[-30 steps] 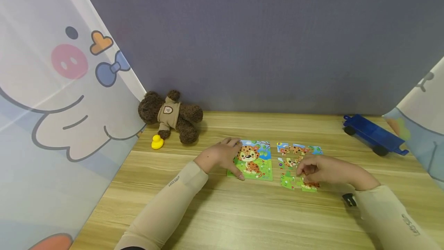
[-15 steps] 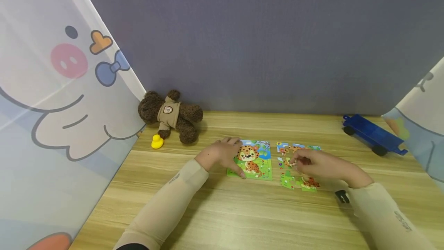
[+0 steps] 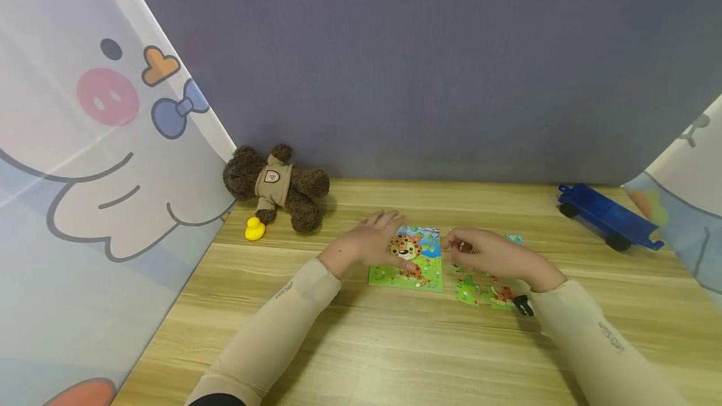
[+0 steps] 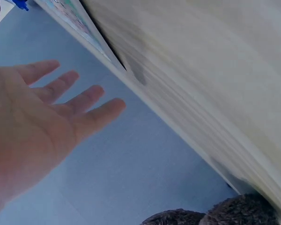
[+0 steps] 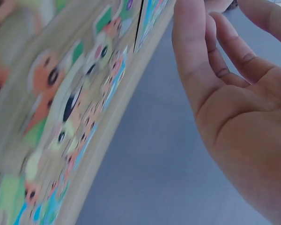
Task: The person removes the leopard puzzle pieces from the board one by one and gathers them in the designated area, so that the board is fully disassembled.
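Note:
A square leopard picture board [image 3: 423,268] lies on the wooden table. Over its left part, my left hand [image 3: 369,246] spreads its fingers; the left wrist view shows that hand [image 4: 42,112] with fingers extended and no object in the palm. Right of the board are loose leopard puzzle pieces [image 3: 467,293], set slightly apart. Above them hovers my right hand [image 3: 496,255], thumb and fingers bent, fingertips near the board's right edge. In the right wrist view the hand [image 5: 253,103] has its fingertips cut off by the frame's edge, so whether a piece is pinched stays hidden.
A brown teddy bear [image 3: 276,183] lies at the back left beside a yellow duck [image 3: 255,229]. At the back right stands a blue toy wagon [image 3: 609,215]. A small black object [image 3: 523,306] is at my right wrist. A grey panel [image 3: 395,80] closes off the back.
My right hand has moved left across the puzzle pieces toward the board. My left hand has shifted slightly right, farther over the board.

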